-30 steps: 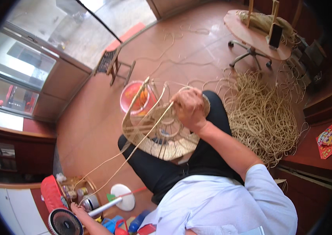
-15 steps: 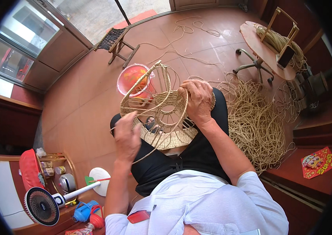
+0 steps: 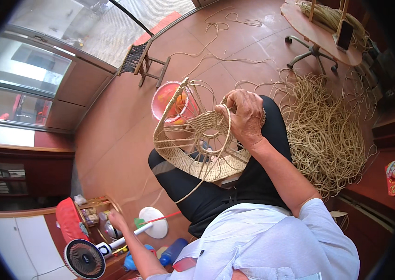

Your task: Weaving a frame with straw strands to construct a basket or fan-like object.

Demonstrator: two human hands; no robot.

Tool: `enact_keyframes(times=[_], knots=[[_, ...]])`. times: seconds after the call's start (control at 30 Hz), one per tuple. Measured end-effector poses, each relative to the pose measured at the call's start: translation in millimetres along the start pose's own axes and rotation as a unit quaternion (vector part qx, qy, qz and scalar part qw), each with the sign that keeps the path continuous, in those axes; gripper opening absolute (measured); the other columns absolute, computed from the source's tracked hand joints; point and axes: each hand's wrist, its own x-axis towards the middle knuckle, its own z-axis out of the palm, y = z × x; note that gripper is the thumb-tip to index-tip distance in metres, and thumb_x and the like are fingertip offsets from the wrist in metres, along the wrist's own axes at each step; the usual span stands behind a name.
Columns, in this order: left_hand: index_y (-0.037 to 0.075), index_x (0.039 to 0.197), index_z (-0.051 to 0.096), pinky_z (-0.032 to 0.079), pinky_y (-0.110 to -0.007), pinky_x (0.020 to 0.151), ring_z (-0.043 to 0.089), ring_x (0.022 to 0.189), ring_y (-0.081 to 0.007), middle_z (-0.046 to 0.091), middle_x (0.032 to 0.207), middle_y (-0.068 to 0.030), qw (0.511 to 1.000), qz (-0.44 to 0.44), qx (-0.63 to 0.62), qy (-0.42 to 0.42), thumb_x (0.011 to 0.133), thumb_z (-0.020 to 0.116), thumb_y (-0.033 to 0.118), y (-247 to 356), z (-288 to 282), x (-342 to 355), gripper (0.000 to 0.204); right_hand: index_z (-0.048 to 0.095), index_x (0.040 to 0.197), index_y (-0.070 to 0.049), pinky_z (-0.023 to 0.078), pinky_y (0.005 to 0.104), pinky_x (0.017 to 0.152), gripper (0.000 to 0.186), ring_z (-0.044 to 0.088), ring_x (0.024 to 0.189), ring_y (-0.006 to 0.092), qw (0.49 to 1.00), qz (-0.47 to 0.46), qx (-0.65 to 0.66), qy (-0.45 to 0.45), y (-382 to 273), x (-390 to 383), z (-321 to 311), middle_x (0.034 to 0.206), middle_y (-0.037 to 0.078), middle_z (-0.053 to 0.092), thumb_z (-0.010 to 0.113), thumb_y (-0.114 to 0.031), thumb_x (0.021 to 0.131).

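Observation:
Across my lap rests a half-woven straw piece [image 3: 216, 171], with a broad woven band outside, a smaller woven ring inside and open cords between. My right hand [image 3: 245, 114] is closed on its upper right part, thumb and fingers pinching the woven edge where a loop of cord hangs down. Far out to the lower left is my left hand [image 3: 119, 220], fingers closed, beside the low shelf. A smeared pale strand of straw cord runs between that hand and the woven piece. Another loose cord end [image 3: 189, 193] crosses my left thigh.
A big heap of straw cord [image 3: 325, 140] covers the floor at right. Beyond my knees stand a pink bucket [image 3: 164, 100] and a folding stool [image 3: 148, 65]. A wheeled round table [image 3: 295, 21] is at far right. At lower left are a fan [image 3: 84, 259] and a white disc [image 3: 154, 223].
My left hand has swung from beside the woven piece out to the lower left, drawing cord. The right hand keeps its grip. The whole view has shifted and turned slightly.

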Motion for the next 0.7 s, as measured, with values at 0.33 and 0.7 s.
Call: enact_keyframes(times=[0.33, 0.7], knots=[[0.003, 0.13, 0.074, 0.06, -0.035, 0.085, 0.076, 0.098, -0.0202, 0.077, 0.107, -0.0124, 0.834, 0.395, -0.17, -0.345, 0.105, 0.068, 0.013, 270, 4, -246, 0.028, 0.075, 0.086, -0.015, 0.044, 0.0456, 0.095, 0.018, 0.068, 0.097, 0.025, 0.999, -0.034, -0.005, 0.008, 1, -3, -1, 0.096, -0.001, 0.074, 0.089, -0.025, 0.081], [0.002, 0.123, 0.066, 0.058, -0.047, 0.079, 0.073, 0.093, -0.0399, 0.073, 0.105, -0.0198, 0.77, 0.449, -0.345, -0.294, 0.105, 0.06, 0.002, 435, 68, -285, 0.019, 0.079, 0.104, -0.013, 0.03, 0.0576, 0.121, 0.013, 0.063, 0.129, 0.0313, 0.994, -0.072, -0.079, -0.031, -2, -14, 4, 0.109, 0.002, 0.077, 0.076, -0.023, 0.096]])
